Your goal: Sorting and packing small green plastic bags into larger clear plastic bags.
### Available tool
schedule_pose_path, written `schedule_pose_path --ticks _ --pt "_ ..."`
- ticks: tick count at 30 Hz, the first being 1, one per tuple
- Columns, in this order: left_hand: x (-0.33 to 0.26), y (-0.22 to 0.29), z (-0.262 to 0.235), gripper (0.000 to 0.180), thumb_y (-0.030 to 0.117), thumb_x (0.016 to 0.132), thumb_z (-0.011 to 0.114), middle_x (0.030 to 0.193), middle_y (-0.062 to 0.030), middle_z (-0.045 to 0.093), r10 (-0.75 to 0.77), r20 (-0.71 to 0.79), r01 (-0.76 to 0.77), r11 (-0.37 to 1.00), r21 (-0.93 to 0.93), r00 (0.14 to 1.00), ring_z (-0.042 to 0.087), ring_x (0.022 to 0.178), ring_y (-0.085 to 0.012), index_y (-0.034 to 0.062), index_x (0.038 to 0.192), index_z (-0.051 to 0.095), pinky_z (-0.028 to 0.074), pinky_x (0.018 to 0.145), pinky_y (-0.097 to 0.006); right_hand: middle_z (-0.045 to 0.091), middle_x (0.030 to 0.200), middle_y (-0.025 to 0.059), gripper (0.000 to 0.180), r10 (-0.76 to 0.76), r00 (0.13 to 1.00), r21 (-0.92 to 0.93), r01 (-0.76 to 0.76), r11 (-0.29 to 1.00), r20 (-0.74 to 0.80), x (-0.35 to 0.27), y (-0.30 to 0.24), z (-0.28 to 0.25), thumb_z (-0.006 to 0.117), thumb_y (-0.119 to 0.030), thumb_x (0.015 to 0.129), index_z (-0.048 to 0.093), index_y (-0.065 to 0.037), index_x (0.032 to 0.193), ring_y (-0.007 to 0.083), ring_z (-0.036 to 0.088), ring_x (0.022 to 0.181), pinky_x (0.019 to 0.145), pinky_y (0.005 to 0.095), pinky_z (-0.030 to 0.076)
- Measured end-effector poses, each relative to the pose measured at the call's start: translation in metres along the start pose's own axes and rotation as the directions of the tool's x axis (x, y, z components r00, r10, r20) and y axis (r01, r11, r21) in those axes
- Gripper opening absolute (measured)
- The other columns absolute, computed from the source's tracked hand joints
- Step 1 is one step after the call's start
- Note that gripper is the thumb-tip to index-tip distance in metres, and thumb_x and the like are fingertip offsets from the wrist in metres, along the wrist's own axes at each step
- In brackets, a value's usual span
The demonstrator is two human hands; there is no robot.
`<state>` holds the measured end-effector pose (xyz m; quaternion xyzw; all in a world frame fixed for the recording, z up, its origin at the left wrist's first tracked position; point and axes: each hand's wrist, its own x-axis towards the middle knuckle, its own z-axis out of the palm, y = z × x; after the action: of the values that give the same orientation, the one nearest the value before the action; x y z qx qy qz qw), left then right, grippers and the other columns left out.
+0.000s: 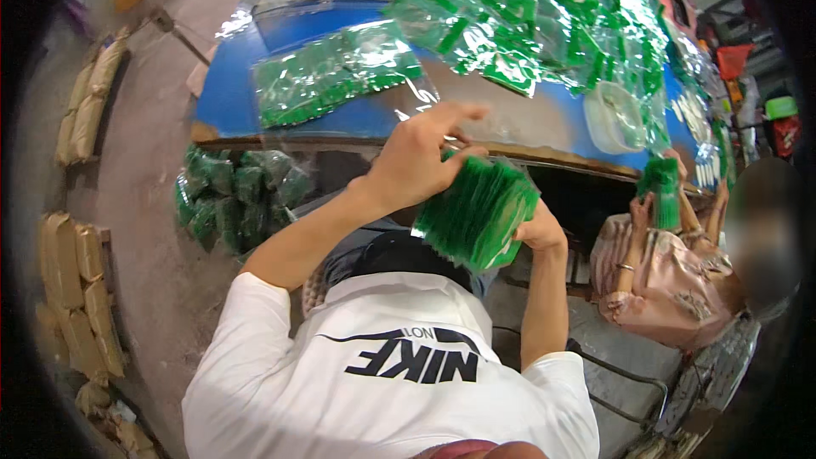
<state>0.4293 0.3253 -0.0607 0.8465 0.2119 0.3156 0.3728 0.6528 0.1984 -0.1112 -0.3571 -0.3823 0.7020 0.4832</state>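
In front of my lap I hold a thick stack of flat green packets, tilted, with their edges fanned. My right hand is closed round its right side, thumb on the front face. My left hand is at the upper left corner, index finger stretched out and the other fingers bent against the packet edges. Just beyond that hand, a clear bag of green packets lies flat on the blue and brown table.
A large heap of shiny green packets covers the table's far side, near a clear plastic tub. At right, a co-worker's hands hold green packets. Filled bags sit below the table's left end; brown sacks lie farther left.
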Motion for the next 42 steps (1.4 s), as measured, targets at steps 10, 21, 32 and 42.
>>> schedule_pose_path --ticks 10,21,32,42 --pt "-0.043 -0.01 0.03 0.037 0.013 0.089 0.073 0.107 -0.0035 0.067 -0.537 -0.057 0.362 0.639 -0.678 0.842 0.061 0.096 -0.009 0.0014 0.123 0.06 0.05 0.087 -0.027 0.054 0.122 0.014 0.089 -0.103 0.933 -0.545 -0.11 0.831 -0.345 0.016 -0.008 0.046 0.082 -0.015 0.066 0.032 -0.004 0.139 0.0225 0.054 0.114 0.1 0.0351 0.044" --pt "-0.073 -0.011 -0.015 0.074 0.01 0.081 0.077 0.142 -0.0177 0.049 -0.34 -0.33 0.299 0.939 -0.171 0.881 0.047 0.132 -0.0277 0.0047 0.145 0.04 0.035 0.113 -0.041 0.055 0.117 0.0142 0.091 -0.834 0.525 -0.914 0.232 0.334 -0.171 0.056 -0.037 0.025 0.09 -0.018 0.065 0.035 -0.005 0.136 0.0258 0.057 0.109 0.094 0.038 0.048" --pt "-0.114 -0.055 -0.022 0.075 0.028 0.082 0.076 0.157 -0.0167 0.027 -0.288 -0.2 0.347 0.681 0.645 0.937 0.021 0.146 -0.039 0.0148 0.148 0.042 0.015 0.117 -0.058 0.061 0.112 0.0206 0.085 -0.936 0.339 -0.994 0.01 0.107 -0.097 0.076 -0.008 -0.035 0.09 -0.026 0.069 0.038 -0.009 0.133 0.0343 0.064 0.101 0.086 0.0432 0.052" --pt "-0.121 -0.082 -0.027 0.072 -0.006 0.075 0.058 0.149 -0.0147 0.041 -0.123 -0.193 0.229 0.534 0.814 0.973 0.037 0.138 -0.0374 0.0122 0.144 0.045 0.027 0.114 -0.054 0.057 0.123 0.0083 0.055 -0.66 0.457 -0.53 0.393 0.751 -0.596 0.07 -0.011 -0.037 0.076 -0.016 0.086 0.049 0.0 0.131 0.0188 0.056 0.111 0.095 0.0325 0.045"
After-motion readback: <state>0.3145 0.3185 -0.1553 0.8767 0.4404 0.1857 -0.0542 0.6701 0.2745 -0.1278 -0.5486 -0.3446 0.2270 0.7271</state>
